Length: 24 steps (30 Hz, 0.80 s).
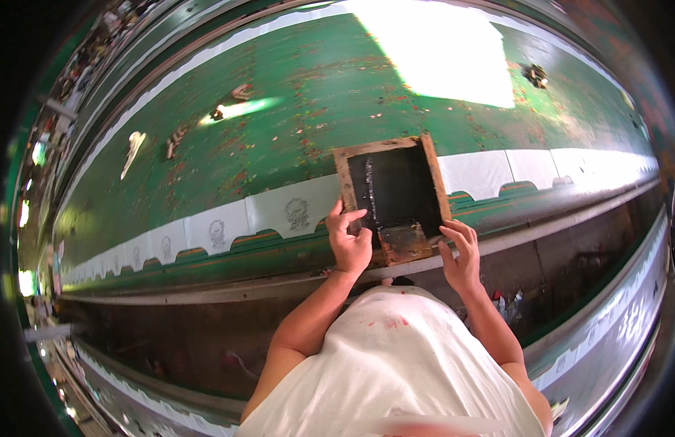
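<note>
1. On the near edge of the long green table (294, 109): one wooden frame (393, 197) with a dark, wet-looking mesh panel, lying flat over the white strip of cloth (228, 222) that runs the table's length. Its near end holds a brownish block, perhaps a scraper; which, I cannot tell.

2. Left hand (349, 240): fingers curled over the frame's near left corner, thumb up along the wooden side. Closed on the frame, not spread.

3. Right hand (461, 255): fingers bent and pressed together against the near right corner, gripping the edge from the side.

4. Cloth strip: white with a scalloped lower edge. Small grey printed figures sit at even spacing to the left of the frame; the stretch to its right looks blank.

5. Table surface: worn green, flecked with paint, with a few scraps and a bright patch of sunlight farther back.

6. Step in hand, as judged: the frame is being seated or steadied on the cloth, both hands at its near corners.

7. Next move, as judged: it calls for keeping the frame square to the strip's edge and matched to the spacing of the figures, then lifting cleanly with both hands so the wet side does not drag or smear.

8. Person: white garment with red spots, seen from above.
</note>
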Tool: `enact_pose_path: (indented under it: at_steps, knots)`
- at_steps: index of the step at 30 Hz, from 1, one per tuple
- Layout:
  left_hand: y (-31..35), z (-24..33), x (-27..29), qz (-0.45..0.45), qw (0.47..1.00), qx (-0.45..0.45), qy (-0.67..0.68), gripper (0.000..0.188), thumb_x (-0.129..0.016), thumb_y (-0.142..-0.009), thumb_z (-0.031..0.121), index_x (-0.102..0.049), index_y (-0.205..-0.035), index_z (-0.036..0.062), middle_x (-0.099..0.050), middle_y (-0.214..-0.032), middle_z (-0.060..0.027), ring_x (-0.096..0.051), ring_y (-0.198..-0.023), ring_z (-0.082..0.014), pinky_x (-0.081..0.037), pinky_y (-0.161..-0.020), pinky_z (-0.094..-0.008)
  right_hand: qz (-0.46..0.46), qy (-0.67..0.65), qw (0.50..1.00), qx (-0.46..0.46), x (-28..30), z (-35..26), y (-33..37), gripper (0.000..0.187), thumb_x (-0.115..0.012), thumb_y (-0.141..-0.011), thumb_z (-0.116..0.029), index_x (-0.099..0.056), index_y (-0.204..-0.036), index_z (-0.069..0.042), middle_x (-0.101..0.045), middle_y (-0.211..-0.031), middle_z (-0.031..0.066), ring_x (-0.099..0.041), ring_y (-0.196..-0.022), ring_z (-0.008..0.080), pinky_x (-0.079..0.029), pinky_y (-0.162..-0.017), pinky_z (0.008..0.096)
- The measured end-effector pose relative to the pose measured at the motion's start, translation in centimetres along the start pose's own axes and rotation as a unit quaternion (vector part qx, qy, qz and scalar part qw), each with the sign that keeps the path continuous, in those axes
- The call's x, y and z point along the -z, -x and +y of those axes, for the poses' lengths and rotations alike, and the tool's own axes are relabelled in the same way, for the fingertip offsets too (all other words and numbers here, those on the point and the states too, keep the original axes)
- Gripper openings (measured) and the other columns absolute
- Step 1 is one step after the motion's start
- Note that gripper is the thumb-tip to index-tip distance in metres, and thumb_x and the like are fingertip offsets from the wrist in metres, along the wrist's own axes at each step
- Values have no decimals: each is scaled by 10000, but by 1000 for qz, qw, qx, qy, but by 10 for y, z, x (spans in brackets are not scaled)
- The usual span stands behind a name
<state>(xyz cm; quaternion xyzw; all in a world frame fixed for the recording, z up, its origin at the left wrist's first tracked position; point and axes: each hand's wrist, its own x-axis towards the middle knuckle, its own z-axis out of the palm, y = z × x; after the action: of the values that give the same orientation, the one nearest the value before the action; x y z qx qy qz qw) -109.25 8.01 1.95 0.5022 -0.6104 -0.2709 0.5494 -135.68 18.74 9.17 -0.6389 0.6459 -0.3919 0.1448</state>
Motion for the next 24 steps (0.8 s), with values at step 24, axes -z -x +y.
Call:
enact_pose_path:
  at_steps: [24]
  knots:
    - [0, -13, -17, -15, 974, 194, 113, 327, -759, -977, -33, -807, -1289, 52, -633, -1639, -234, -678, -1431, -320, -525, -1227, -439, -405, 50, 897, 169, -4, -17, -188, 271, -716, -964, -10, -844, -1195, -75, -776, -1125, 163, -739, -1181, 407, -589, -1046, 527]
